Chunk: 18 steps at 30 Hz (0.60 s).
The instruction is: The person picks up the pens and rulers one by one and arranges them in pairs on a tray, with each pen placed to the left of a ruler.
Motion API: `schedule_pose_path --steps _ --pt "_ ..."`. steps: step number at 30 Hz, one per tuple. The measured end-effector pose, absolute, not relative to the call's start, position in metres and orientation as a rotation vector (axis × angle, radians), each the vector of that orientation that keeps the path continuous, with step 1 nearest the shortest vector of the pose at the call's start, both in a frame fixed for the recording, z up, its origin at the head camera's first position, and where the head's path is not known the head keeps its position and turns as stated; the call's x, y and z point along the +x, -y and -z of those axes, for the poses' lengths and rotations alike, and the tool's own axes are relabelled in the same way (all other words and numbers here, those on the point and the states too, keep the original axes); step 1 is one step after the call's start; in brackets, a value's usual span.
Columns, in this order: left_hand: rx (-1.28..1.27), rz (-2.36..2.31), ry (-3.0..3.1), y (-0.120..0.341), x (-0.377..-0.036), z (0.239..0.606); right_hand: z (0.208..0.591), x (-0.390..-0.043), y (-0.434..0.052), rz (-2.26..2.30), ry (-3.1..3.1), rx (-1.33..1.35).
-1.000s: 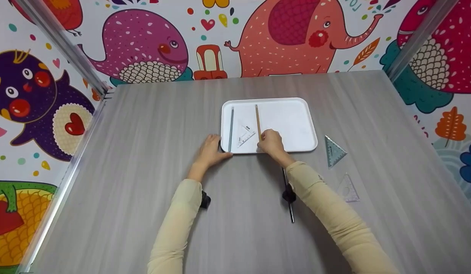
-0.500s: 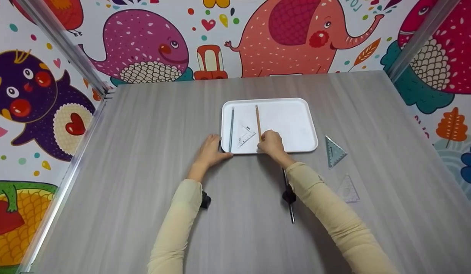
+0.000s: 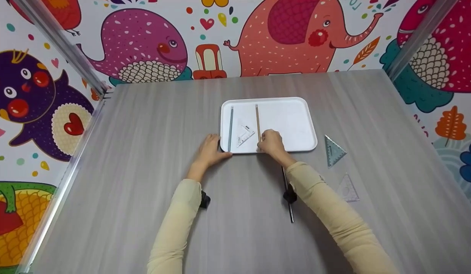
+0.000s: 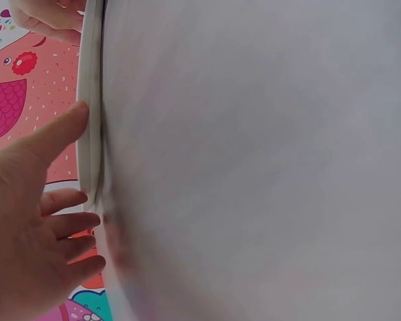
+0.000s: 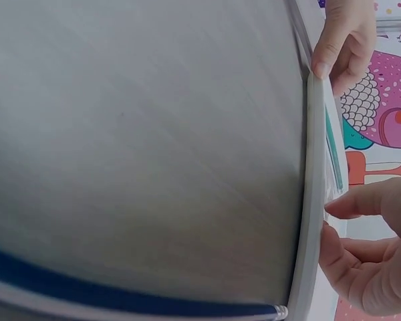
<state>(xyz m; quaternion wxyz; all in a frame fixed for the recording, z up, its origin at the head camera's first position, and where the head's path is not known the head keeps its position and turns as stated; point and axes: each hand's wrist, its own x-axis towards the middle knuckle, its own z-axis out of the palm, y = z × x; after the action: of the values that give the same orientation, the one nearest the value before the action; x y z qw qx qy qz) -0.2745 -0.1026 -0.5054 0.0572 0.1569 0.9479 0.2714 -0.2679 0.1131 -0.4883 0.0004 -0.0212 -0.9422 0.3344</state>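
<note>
Head view: a white tray (image 3: pixel 292 114) lies on the grey desk (image 3: pixel 144 152), towards the far centre. The left hand (image 3: pixel 210 150) rests at the tray's near-left corner, fingers relaxed and spread, thumb tip on the tray's near rim. In the left wrist view the thumb (image 4: pixel 57 134) presses against the rim edge while the other fingers (image 4: pixel 70 224) lie straight and apart beside it; nothing is clamped.

The right hand (image 3: pixel 271 142) sits over the tray's near edge, right of the left hand. Its fingers curl at the near end of a brown pencil (image 3: pixel 257 120), which lies inside the tray and runs straight from near to far. The right wrist view shows thumb and fingers (image 5: pixel 361 200) bent together just above the tray rim, but the contact point with the pencil is hidden, so a firm pinch cannot be confirmed.

Inside the tray, a grey ruler (image 3: pixel 230 127) lies parallel to the pencil along the left side, and a clear set square (image 3: pixel 245 136) lies between the two.

On the desk to the right of the tray lie a green set square (image 3: pixel 333 151) and, nearer, a clear set square (image 3: pixel 347 188). A black pen (image 3: pixel 288 198) lies on the desk under the right forearm.
</note>
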Motion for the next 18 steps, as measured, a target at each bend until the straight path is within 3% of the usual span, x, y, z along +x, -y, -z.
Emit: schedule_pose_path --steps 18 --pt "0.495 -0.835 -2.882 0.102 -0.277 0.507 0.479 -0.255 -0.117 -1.022 2.893 0.095"
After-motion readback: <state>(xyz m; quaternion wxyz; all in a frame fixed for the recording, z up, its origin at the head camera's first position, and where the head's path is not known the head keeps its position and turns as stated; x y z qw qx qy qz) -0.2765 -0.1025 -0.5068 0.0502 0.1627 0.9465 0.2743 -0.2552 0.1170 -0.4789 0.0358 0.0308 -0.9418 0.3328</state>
